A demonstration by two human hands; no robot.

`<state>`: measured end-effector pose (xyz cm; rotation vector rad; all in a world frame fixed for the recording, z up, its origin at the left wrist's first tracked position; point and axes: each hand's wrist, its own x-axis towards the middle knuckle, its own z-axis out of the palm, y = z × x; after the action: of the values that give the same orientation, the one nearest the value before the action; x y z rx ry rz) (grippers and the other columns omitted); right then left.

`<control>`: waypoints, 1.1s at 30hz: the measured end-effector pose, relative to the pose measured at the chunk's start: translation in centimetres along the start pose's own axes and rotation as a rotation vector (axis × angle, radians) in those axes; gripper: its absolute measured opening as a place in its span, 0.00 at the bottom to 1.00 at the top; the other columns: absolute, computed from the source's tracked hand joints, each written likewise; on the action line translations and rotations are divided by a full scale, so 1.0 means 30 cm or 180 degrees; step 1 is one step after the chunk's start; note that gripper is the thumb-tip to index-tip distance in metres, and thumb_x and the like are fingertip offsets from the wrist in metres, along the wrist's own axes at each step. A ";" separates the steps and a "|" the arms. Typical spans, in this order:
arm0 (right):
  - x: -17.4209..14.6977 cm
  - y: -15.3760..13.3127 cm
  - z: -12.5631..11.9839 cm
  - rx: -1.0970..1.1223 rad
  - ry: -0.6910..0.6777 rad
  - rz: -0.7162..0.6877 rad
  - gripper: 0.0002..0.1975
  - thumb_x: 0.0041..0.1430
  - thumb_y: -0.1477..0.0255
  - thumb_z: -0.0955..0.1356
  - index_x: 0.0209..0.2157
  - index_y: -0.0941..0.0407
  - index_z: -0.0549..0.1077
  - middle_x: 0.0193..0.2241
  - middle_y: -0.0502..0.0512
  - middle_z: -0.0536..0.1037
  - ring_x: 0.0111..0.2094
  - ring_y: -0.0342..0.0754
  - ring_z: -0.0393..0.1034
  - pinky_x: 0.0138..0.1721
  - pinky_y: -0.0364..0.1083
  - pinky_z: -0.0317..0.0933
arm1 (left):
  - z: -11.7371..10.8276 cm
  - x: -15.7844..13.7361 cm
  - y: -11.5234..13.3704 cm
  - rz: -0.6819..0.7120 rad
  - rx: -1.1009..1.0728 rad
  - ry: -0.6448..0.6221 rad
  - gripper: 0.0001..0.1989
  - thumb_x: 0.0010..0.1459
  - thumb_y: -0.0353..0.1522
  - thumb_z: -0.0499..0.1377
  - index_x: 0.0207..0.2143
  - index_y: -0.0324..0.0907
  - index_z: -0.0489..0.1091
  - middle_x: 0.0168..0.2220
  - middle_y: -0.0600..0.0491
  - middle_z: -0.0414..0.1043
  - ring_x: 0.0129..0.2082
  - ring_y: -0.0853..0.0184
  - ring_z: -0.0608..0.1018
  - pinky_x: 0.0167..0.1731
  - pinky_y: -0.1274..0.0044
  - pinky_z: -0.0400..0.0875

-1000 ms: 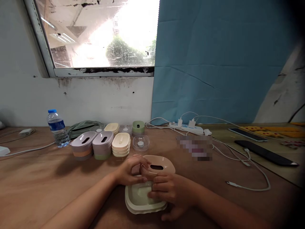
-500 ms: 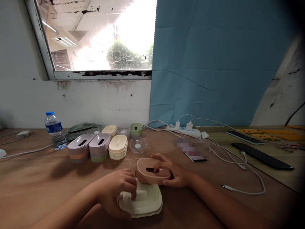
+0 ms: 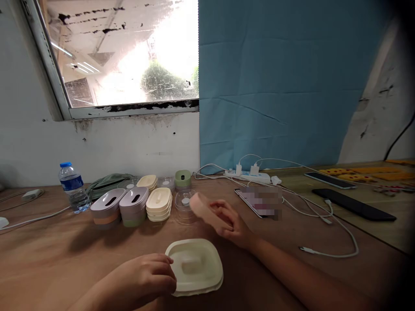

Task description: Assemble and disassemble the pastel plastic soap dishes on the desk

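My right hand (image 3: 231,224) holds a pink lid (image 3: 207,211), tipped up on its side above the table, its slot not visible from here. In front of me a cream lid (image 3: 197,265) with a raised bar in its middle lies flat, seemingly doubled at its edge. My left hand (image 3: 152,274) is closed at the left edge of this cream lid, fingers curled over the rim and the thumb hidden. Just behind the pink lid is a clear plastic container (image 3: 185,202) with a white disc.
Two lilac slotted boxes (image 3: 134,203) and a stack of cream lids (image 3: 158,204) stand at left, near a water bottle (image 3: 74,188) and a green pouch (image 3: 110,185). A green container (image 3: 183,178) stands behind. Phones (image 3: 353,205), cables and a power strip (image 3: 248,176) lie right.
My right hand has lifted the pink lid away from the cream lid, up and back, and tilted it. My left hand has moved from over the cream lid to its left edge. The view shifted slightly.
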<state>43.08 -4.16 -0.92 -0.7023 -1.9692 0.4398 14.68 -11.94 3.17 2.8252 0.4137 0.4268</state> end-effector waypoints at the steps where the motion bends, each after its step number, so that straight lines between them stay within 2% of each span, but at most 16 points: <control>1: 0.002 0.006 -0.004 0.0006 0.0364 0.0074 0.13 0.46 0.61 0.65 0.30 0.57 0.68 0.42 0.58 0.63 0.44 0.54 0.60 0.43 0.50 0.57 | -0.012 0.009 0.011 -0.0053 -0.0007 0.0097 0.11 0.56 0.25 0.47 0.36 0.44 0.66 0.34 0.50 0.72 0.35 0.67 0.72 0.45 0.76 0.62; 4: 0.002 0.027 -0.014 0.0149 0.1327 0.0386 0.11 0.50 0.62 0.61 0.29 0.55 0.67 0.34 0.55 0.67 0.36 0.50 0.63 0.36 0.47 0.60 | -0.058 0.044 0.022 -0.0317 0.0025 0.0461 0.09 0.56 0.26 0.49 0.33 0.44 0.67 0.32 0.50 0.70 0.33 0.67 0.71 0.36 0.79 0.64; 7: -0.005 0.050 -0.014 0.0383 0.1805 0.0752 0.09 0.53 0.65 0.59 0.29 0.54 0.66 0.24 0.50 0.68 0.26 0.46 0.63 0.27 0.44 0.59 | -0.098 0.082 -0.021 -0.0768 0.0283 0.0867 0.07 0.55 0.28 0.50 0.32 0.43 0.66 0.29 0.52 0.68 0.29 0.69 0.69 0.29 0.81 0.62; 9: -0.010 0.060 -0.008 0.0552 0.1773 0.0919 0.08 0.53 0.65 0.59 0.29 0.54 0.66 0.22 0.49 0.68 0.24 0.45 0.63 0.25 0.43 0.59 | -0.113 0.104 -0.082 -0.1113 0.0515 0.1188 0.04 0.55 0.29 0.50 0.30 0.43 0.65 0.28 0.53 0.66 0.27 0.70 0.68 0.28 0.81 0.61; 11: -0.014 0.060 -0.001 0.0697 0.1525 0.1008 0.09 0.53 0.65 0.60 0.30 0.54 0.67 0.23 0.50 0.69 0.25 0.46 0.64 0.25 0.43 0.59 | -0.117 0.122 -0.157 -0.1365 0.0717 0.1380 0.03 0.54 0.29 0.51 0.29 0.42 0.63 0.28 0.54 0.65 0.27 0.70 0.68 0.28 0.80 0.61; 14: -0.014 0.048 0.006 0.0700 0.1163 0.1010 0.11 0.51 0.64 0.61 0.32 0.55 0.68 0.26 0.51 0.70 0.28 0.47 0.65 0.28 0.44 0.60 | -0.110 0.139 -0.263 -0.1604 0.0960 0.1396 0.03 0.53 0.28 0.50 0.28 0.42 0.61 0.27 0.54 0.65 0.26 0.69 0.67 0.27 0.80 0.60; 17: -0.010 0.038 0.005 0.0552 0.1050 0.0882 0.13 0.50 0.62 0.62 0.32 0.57 0.69 0.28 0.53 0.71 0.31 0.48 0.65 0.32 0.45 0.60 | -0.094 0.148 -0.334 -0.1743 0.1165 0.1334 0.04 0.54 0.28 0.49 0.28 0.42 0.61 0.26 0.53 0.65 0.25 0.69 0.68 0.26 0.79 0.60; 21: -0.006 0.036 0.003 0.0580 0.1148 0.0867 0.13 0.49 0.62 0.62 0.30 0.58 0.69 0.27 0.53 0.70 0.30 0.48 0.64 0.30 0.44 0.60 | -0.076 0.153 -0.371 -0.1945 0.1425 0.1156 0.04 0.53 0.26 0.49 0.29 0.41 0.62 0.26 0.52 0.65 0.26 0.68 0.68 0.27 0.79 0.60; 25: -0.003 0.028 0.007 0.0814 0.1328 0.1262 0.12 0.49 0.63 0.61 0.29 0.57 0.68 0.22 0.50 0.68 0.23 0.44 0.61 0.23 0.41 0.56 | -0.066 0.158 -0.393 -0.2188 0.1591 0.0961 0.04 0.54 0.26 0.48 0.31 0.40 0.61 0.27 0.50 0.67 0.27 0.66 0.70 0.27 0.78 0.62; 29: 0.000 0.022 0.009 0.0983 0.1391 0.1445 0.11 0.48 0.63 0.62 0.27 0.56 0.68 0.18 0.48 0.66 0.20 0.43 0.59 0.21 0.41 0.53 | -0.058 0.159 -0.425 -0.2273 0.1600 0.0947 0.06 0.54 0.27 0.48 0.36 0.37 0.60 0.29 0.47 0.68 0.31 0.64 0.72 0.31 0.76 0.64; 33: -0.003 0.028 0.009 0.1110 0.1334 0.1458 0.11 0.48 0.64 0.62 0.29 0.55 0.68 0.21 0.49 0.69 0.23 0.44 0.62 0.23 0.41 0.55 | -0.062 0.156 -0.425 -0.2209 0.1429 0.1084 0.10 0.54 0.27 0.47 0.41 0.37 0.57 0.31 0.47 0.68 0.33 0.64 0.72 0.33 0.76 0.65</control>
<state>43.12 -3.57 -1.58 -0.9312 -1.2911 0.8162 15.32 1.74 2.36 2.7346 1.6673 0.7194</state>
